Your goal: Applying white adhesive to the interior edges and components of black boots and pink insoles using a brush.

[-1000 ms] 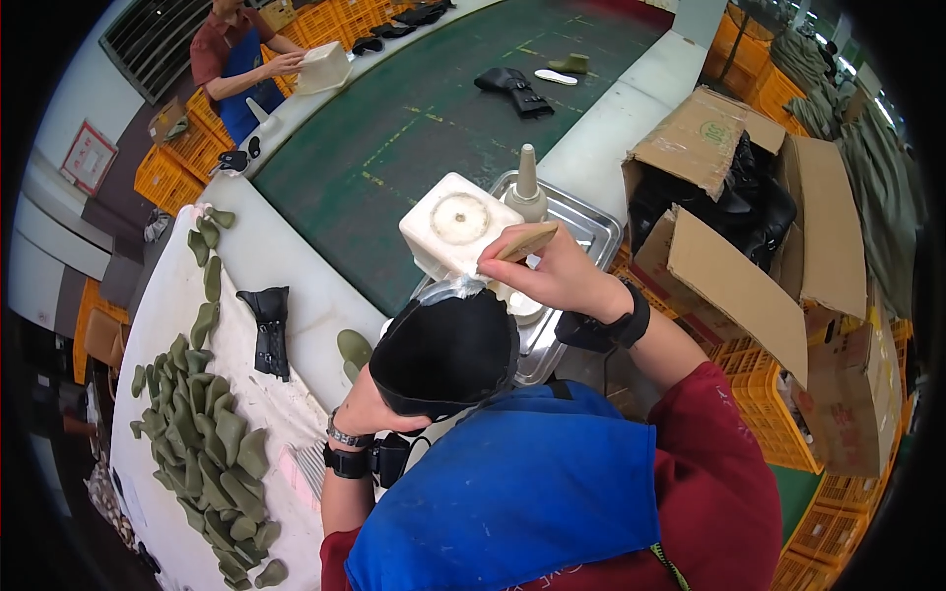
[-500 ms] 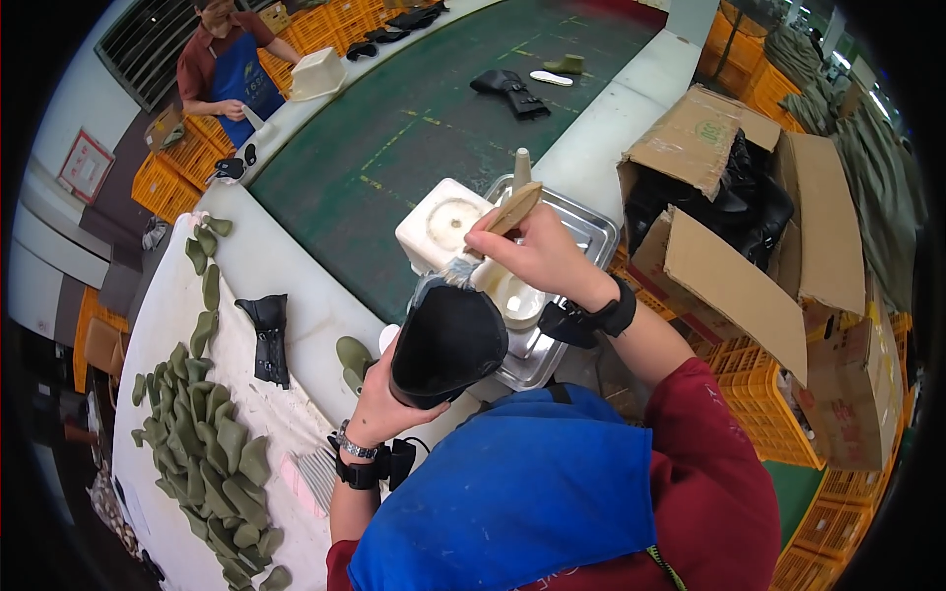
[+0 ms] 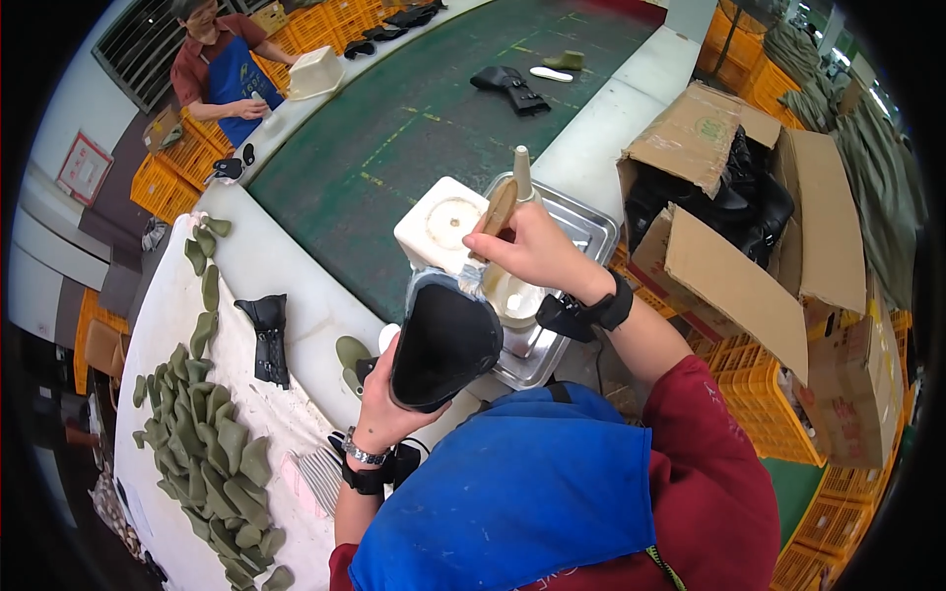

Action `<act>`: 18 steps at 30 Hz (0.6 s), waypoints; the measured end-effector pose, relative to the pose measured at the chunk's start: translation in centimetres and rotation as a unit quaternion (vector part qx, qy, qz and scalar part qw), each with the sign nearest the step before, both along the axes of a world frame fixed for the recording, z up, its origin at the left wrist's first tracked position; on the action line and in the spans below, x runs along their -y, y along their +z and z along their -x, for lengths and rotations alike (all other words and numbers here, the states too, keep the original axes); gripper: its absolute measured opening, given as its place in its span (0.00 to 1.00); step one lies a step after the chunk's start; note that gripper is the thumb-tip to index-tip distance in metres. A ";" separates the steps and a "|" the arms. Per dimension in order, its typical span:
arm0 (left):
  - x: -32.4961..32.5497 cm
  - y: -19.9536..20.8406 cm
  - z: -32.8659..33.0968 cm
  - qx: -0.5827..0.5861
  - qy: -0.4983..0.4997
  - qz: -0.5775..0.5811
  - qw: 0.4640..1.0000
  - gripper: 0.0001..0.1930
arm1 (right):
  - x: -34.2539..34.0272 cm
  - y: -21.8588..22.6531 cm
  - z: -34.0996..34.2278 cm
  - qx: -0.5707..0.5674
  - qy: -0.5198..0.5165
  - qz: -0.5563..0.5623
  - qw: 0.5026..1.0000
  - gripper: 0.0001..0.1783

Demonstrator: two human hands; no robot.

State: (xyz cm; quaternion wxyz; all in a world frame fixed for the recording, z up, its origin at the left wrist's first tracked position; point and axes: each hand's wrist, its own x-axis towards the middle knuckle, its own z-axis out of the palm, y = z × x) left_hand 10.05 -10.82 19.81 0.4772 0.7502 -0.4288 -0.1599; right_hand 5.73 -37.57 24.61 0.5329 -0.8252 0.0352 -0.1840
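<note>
Your brush [image 3: 503, 202] shows matt wood; your boot [image 3: 443, 340] reads dull inside. The tray [image 3: 583, 221] before you is glossy metal, the bench [image 3: 296, 261] smooth with slight sheen. Your apron [image 3: 503, 483] is matt cloth, the box [image 3: 734, 295] dull cardboard, the crates [image 3: 764, 379] plastic.

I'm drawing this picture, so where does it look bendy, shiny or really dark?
Head view: the green worktop has curved edges and the picture's corners go black; head view: the metal tray gleams; head view: the inside of the black boot is too dark for detail.
</note>
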 end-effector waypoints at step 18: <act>0.2 2.5 0.6 -0.031 -0.081 -0.022 0.996 0.45 | -0.4 0.7 -0.5 0.021 0.092 -0.155 0.983 0.10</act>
